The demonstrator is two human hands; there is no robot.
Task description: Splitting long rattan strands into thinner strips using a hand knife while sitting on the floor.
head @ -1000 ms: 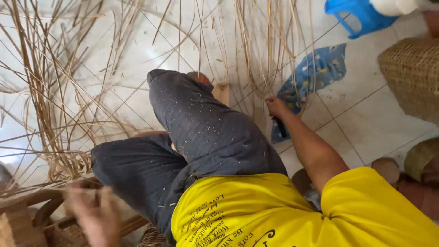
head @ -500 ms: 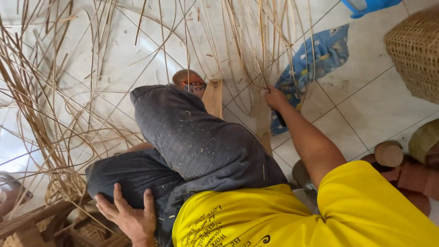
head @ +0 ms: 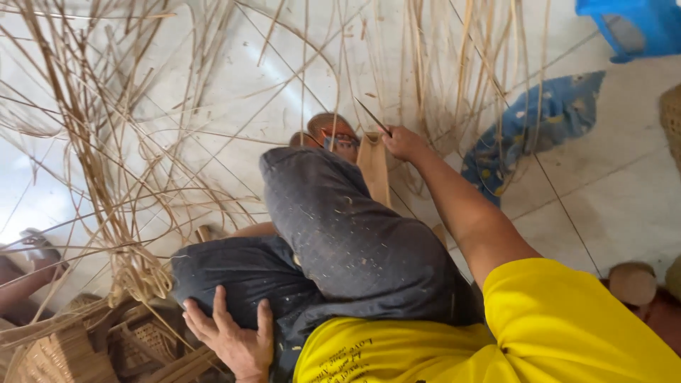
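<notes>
Two hands: both yours, both in view.
Change, left hand: half a second ago your left hand (head: 230, 339) lay low on the dark trouser leg (head: 340, 241); it has stayed there, fingers spread flat, palm down, holding nothing.
Change, right hand: your right hand (head: 402, 142) was down among the strands by the blue cloth (head: 539, 131); it now sits higher in the picture, just beside the foot, closed around a thin dark blade (head: 372, 117) that points up and to the left.
Change, view: the camera has tipped, so the blue stool (head: 631, 28) shows more fully at the top right than before.
Blade, place: in your right fist, its tip above the upper end of the wooden slat (head: 374, 170).
Slat, count: one, lying along the right side of your raised leg, its top end touching your right hand.
Foot, count: one of yours, in a sandal (head: 333, 135), on the white tiled floor (head: 624, 206).
Cane strands (head: 113, 177): too many to count, fanned over the floor on the left and across the top.
Woven work (head: 85, 340): one piece, bottom left, just beside your left hand.
Other person: one foot in a sandal (head: 35, 245) at the left edge, well apart from your hands.
</notes>
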